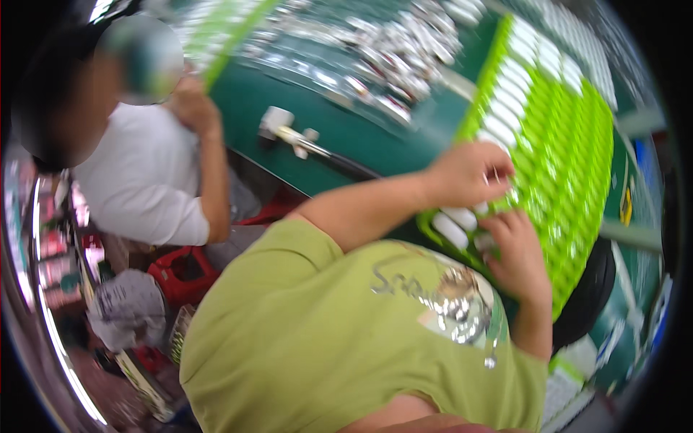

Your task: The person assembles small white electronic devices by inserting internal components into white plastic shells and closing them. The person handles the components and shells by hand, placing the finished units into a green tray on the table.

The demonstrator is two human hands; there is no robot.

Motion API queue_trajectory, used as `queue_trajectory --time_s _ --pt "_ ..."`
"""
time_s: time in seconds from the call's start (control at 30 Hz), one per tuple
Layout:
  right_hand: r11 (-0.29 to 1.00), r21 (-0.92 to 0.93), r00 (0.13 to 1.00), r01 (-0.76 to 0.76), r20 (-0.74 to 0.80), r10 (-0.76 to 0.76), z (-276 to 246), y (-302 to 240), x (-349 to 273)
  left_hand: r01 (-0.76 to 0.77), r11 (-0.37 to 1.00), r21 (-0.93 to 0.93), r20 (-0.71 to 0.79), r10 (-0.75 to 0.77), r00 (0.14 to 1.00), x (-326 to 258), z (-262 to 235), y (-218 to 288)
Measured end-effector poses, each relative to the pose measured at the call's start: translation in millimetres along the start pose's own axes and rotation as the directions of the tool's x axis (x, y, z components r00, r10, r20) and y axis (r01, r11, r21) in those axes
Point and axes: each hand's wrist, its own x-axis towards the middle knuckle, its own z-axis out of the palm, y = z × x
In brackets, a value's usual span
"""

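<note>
Both hands work at the near end of a bright green grid tray (pixel 570 159) lying tilted on the green table (pixel 361 130). Left hand (pixel 469 173) pinches a small white capsule-shaped piece (pixel 498 173) over the cells; right hand (pixel 516 256) curls beside filled cells (pixel 451 229), its grip unclear. Loose metal pieces (pixel 404 50) lie farther back; another person's arm (pixel 209 166) stands left.

Left hand (pixel 469 173) and right hand (pixel 516 252) close together, fingers apparently curled.
</note>
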Motion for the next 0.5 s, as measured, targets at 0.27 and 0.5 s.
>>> queue_trajectory --time_s 0.27,0.5 --pt "1.0 0.03 0.989 0.0 -0.151 0.004 15.6 5.3 0.7 0.055 0.998 -0.005 0.038 -0.054 0.998 -5.8 0.8 6.2" --pt "0.979 0.191 0.975 -0.076 -0.191 0.113 17.3 20.6 -8.0 0.005 1.0 0.017 0.126 -0.007 0.992 -7.7 6.0 12.4"
